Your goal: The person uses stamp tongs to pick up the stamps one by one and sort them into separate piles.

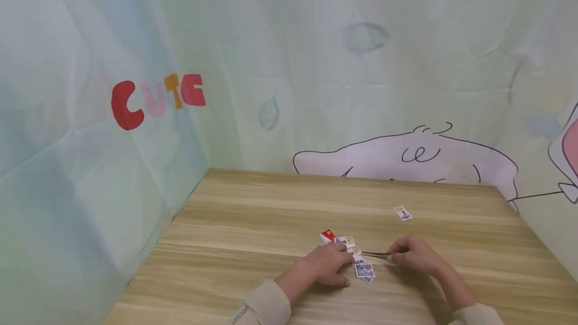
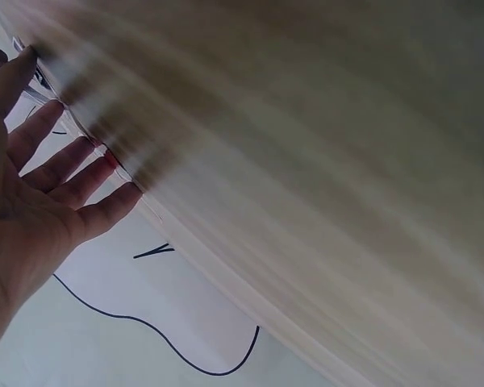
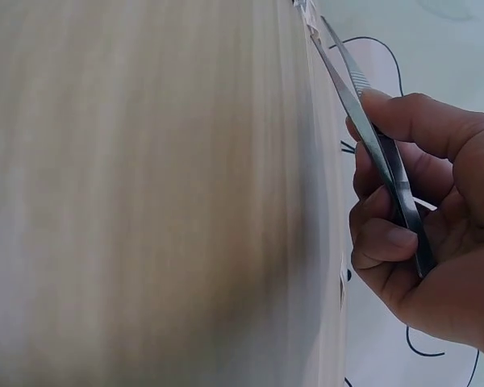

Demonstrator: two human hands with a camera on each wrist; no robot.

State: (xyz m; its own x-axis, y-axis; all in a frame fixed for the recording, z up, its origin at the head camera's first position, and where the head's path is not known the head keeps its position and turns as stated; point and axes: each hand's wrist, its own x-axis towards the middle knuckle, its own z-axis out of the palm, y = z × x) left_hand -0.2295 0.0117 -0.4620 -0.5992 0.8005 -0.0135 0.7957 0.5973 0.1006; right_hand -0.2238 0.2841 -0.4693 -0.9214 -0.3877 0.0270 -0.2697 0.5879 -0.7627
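My left hand lies over a small cluster of stamps on the table, its fingertips resting on them with the fingers straight and spread. Part of the cluster is hidden beneath those fingers. A red and white stamp peeks out at the far end, and a purple-grey stamp overlaps another at the near end. Metal tweezers are pinched in my right hand, between thumb and fingers. Their tips are spread a little apart in the right wrist view and point at the stamps' right edge.
A single stamp lies apart, farther back and to the right on the wood-grain table. Printed cloth with coloured letters and a cartoon figure hangs behind the table and along its left side.
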